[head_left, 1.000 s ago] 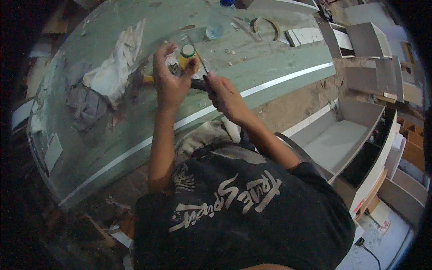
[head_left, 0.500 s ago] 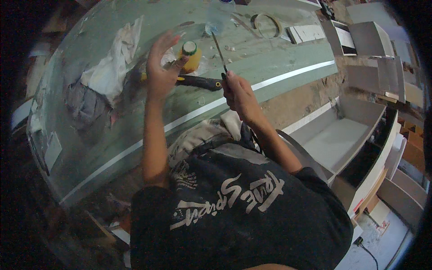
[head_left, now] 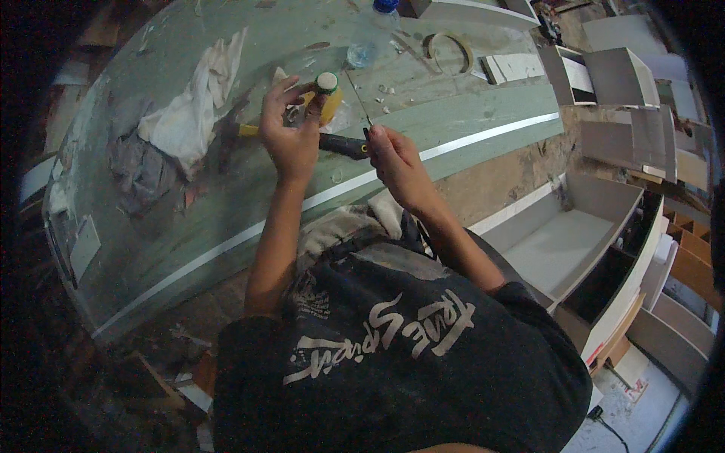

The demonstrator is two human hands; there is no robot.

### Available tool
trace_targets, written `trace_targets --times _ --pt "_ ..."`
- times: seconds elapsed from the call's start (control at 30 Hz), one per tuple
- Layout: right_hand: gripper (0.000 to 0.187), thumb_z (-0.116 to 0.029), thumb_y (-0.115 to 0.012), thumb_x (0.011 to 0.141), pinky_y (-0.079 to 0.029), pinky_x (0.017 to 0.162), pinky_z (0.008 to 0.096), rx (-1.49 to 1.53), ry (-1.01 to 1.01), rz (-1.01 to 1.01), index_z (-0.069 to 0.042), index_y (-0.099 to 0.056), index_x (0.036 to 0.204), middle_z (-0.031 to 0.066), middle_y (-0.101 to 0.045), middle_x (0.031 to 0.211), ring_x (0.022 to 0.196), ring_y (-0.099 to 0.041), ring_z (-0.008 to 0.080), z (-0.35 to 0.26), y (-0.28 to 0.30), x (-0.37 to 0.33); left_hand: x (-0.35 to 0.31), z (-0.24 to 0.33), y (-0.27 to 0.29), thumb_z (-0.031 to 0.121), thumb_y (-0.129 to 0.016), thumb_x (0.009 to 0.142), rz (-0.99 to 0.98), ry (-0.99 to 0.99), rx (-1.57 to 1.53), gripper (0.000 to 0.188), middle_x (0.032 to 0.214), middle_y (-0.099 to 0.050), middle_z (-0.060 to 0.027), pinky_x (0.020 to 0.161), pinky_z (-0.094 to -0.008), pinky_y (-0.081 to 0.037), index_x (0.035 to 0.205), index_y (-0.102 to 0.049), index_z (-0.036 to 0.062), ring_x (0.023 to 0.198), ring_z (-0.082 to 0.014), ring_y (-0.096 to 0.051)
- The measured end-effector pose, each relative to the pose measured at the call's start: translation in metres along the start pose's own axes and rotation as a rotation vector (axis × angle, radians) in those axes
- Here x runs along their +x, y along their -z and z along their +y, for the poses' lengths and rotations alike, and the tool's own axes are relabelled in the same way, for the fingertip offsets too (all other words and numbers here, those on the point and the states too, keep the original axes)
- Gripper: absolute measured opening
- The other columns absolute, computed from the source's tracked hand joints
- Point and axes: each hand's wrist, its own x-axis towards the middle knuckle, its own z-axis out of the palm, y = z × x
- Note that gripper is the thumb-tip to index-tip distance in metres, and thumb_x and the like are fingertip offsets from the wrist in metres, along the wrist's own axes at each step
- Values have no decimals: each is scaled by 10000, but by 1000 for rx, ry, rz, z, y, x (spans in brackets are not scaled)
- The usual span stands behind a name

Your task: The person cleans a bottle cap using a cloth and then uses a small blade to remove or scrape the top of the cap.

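Observation:
My right hand (head_left: 399, 162) grips the dark handle of a thin-bladed knife (head_left: 359, 97), its slim blade pointing up and away over the table. My left hand (head_left: 291, 140) is raised with its fingers spread and holds nothing that I can see. Behind its fingertips stands a yellow bottle (head_left: 329, 110) with a white cap and green ring, partly hidden by the hand. Whether the hand touches it, I cannot tell. A tool with a black and yellow handle (head_left: 343, 146) lies on the table below both hands, partly covered by my left hand.
The green table (head_left: 219, 204) carries a pale strip along its near edge. White and grey cloths (head_left: 185, 124) lie left. Beyond are a clear blue-capped bottle (head_left: 362, 53), a tape roll (head_left: 470, 62) and white pieces (head_left: 515, 68). Open drawer boxes (head_left: 563, 238) stand right.
My left hand has moved right, toward the yellow bottle. My right hand has shifted slightly left and down, and the knife blade has turned so that it shows thinner.

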Motion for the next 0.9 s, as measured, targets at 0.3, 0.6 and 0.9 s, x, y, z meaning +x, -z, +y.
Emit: trace_targets --times 0.3,0.6,0.9 --pt "383 -414 -426 1035 -283 510 219 -110 -21 -7 -104 -494 820 -69 -389 703 601 -332 33 -2 -4 0 4 1 9 94 -809 770 -45 -220 239 432 957 -712 -86 906 -329 -469 1134 -586 23 907 -188 -667" --pt "388 -432 -427 1032 -261 495 211 -29 -19 29 -114 -497 821 -79 -386 696 585 -322 25 2 -4 0 5 3 0 160 -764 835 -102 -90 -34 439 1028 -685 -105 1003 -356 -430 1190 -567 -5 1007 -213 -637" --pt "372 -447 -426 1029 -211 448 212 53 -55 38 -144 -466 816 -95 -346 664 532 -278 14 1 2 0 -5 4 -1 163 -804 786 -148 -56 -1 416 979 -699 -80 932 -371 -449 1127 -611 22 984 -209 -641"
